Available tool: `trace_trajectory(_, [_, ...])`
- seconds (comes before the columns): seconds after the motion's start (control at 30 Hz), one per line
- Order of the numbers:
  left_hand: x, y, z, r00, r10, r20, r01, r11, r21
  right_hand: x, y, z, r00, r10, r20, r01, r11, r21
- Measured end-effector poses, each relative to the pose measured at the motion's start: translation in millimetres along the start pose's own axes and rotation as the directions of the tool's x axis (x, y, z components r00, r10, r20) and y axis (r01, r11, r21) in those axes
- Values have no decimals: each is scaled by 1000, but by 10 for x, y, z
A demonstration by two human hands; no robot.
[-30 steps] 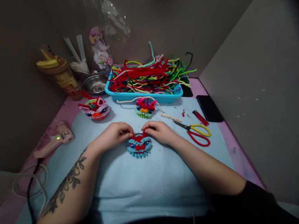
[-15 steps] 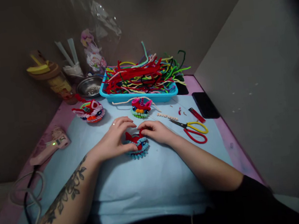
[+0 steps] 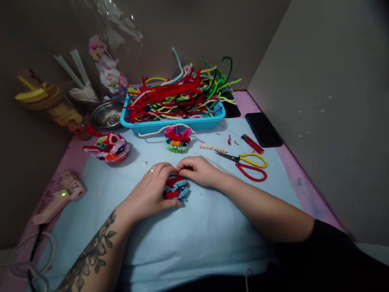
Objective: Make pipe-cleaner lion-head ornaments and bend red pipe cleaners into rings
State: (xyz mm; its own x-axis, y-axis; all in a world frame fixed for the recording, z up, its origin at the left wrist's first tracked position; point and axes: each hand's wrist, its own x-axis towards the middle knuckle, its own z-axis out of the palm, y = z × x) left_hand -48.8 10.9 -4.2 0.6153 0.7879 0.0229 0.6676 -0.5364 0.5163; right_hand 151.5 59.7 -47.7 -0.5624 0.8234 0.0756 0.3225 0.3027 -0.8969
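– So why's the glue gun (image 3: pixel 62 198) far left?
– Probably to stay clear of the hands yet within reach. Next comes a pink head (image 3: pixel 109 150), set aside.
– And the left hand (image 3: pixel 159 186)?
– Fingers curled round the blue head (image 3: pixel 174 190), mid-counter (image 3: pixel 290 169) on the sheet (image 3: pixel 203 237), likely steadying it.
– The right hand (image 3: pixel 195 170)?
– Fingers pinched at its red top, seemingly for finer control.
– Scissors (image 3: pixel 239 158)?
– Rightmost of these, handles outward, perhaps for easy pickup.
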Motion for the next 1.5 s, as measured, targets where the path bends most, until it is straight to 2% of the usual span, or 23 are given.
trace_trajectory(0.23, [20, 11, 39, 999, -40, 16, 41, 999, -33, -19, -11, -24, 1000, 5, 2, -5, 999, -35])
trace_trajectory(0.5, [-6, -9, 24, 999, -17, 49, 18, 1000, -16, -54, -1, -73, 1000, -3, -17, 2, 995, -96])
trace_trajectory(0.87, [-29, 9, -10, 996, 24, 83, -23, 1000, -18, -106, 27, -69, 980, -194, 37, 194, 915, -352])
trace_trajectory(1.03, [-22, -10, 20, 997, 18, 81, -19, 1000, 8, -124, 32, -57, 961, -266, 70, 272, 883, -384])
trace_trajectory(1.5, [-25, -32, 40, 998, 14, 58, -14, 1000, -4, -165, 24, -19, 966, -239, 103, 259, 853, -454])
